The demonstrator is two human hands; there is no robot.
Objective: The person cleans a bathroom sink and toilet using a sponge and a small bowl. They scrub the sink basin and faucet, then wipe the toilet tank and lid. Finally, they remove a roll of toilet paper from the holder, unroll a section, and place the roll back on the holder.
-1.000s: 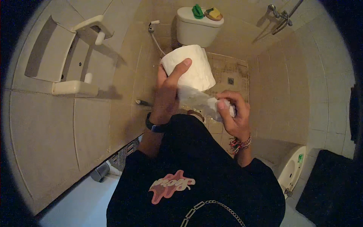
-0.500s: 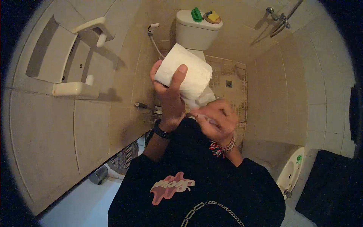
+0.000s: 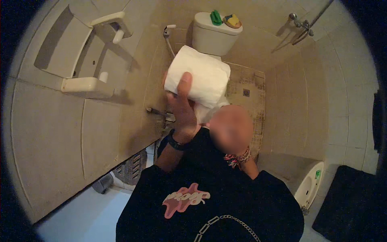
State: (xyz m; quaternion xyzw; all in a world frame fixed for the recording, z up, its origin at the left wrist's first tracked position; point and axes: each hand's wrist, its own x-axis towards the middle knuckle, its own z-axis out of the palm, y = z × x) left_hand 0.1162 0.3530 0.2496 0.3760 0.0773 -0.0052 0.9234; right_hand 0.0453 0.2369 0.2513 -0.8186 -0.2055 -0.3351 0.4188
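Observation:
A thick white toilet paper roll (image 3: 205,74) is tilted in front of me, in the grip of my left hand (image 3: 183,107). The thumb presses on its side, and the other fingers go behind it, mostly out of sight. From the underside of the roll a loose length of paper (image 3: 204,111) hangs between my two hands. My right hand (image 3: 231,127) is just below the roll's right end, beside that loose paper. Its fingers are smeared by blur, so I cannot make out whether they pinch the paper.
On the left wall is a white toilet paper holder (image 3: 86,86) with two arms. Ahead stands a toilet (image 3: 215,38) with a green object (image 3: 216,17) and a dish (image 3: 232,21) on its tank. A washbasin (image 3: 309,185) is at lower right, a shower tap (image 3: 302,22) at upper right.
The toilet paper roll has turned slightly in my left hand and is more level. My right hand stays by the loose paper but is now blurred. The whole view has shifted a little.

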